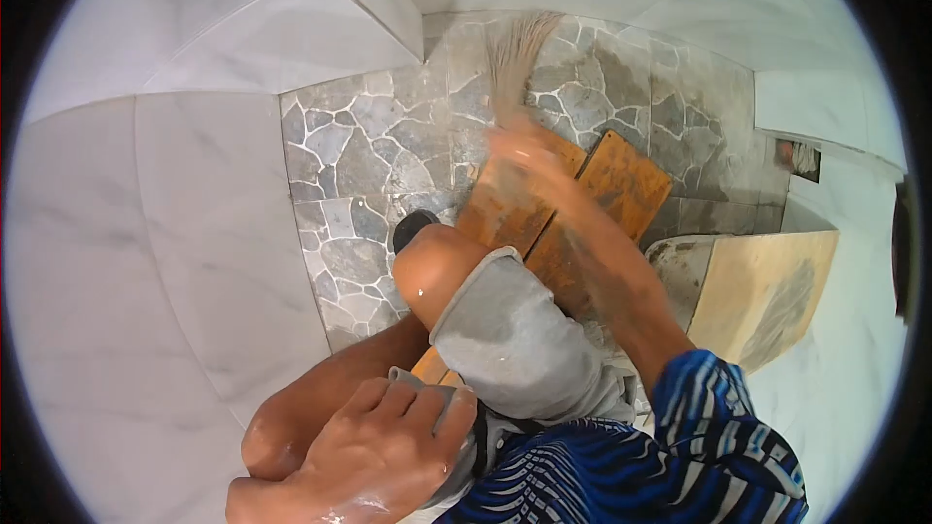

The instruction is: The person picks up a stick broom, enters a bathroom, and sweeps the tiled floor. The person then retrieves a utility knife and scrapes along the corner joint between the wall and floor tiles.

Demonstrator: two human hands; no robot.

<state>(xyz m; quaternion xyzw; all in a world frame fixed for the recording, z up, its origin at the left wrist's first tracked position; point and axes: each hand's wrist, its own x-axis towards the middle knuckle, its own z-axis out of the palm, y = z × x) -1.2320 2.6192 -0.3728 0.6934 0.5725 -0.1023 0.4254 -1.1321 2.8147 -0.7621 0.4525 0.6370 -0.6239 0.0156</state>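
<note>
My right hand [521, 144] is closed round the top of a straw brush [516, 58], whose bristles fan out on the stone-patterned floor [364, 160] near the back wall. Hand and brush are blurred. Beneath my right forearm lies an orange-brown wooden board [616, 184] with dark stains, split by a dark gap. My left hand [383, 442] rests at my left thigh by the hem of the grey shorts, its fingers curled and knuckles up; I cannot make out anything in it.
Marbled wall panels [204, 223] stand on the left and along the back. At the right, a pale wooden board [767, 296] leans beside a greyish container [680, 267]. A small opening [804, 160] shows low in the right wall. My bent knee [437, 272] is over the floor.
</note>
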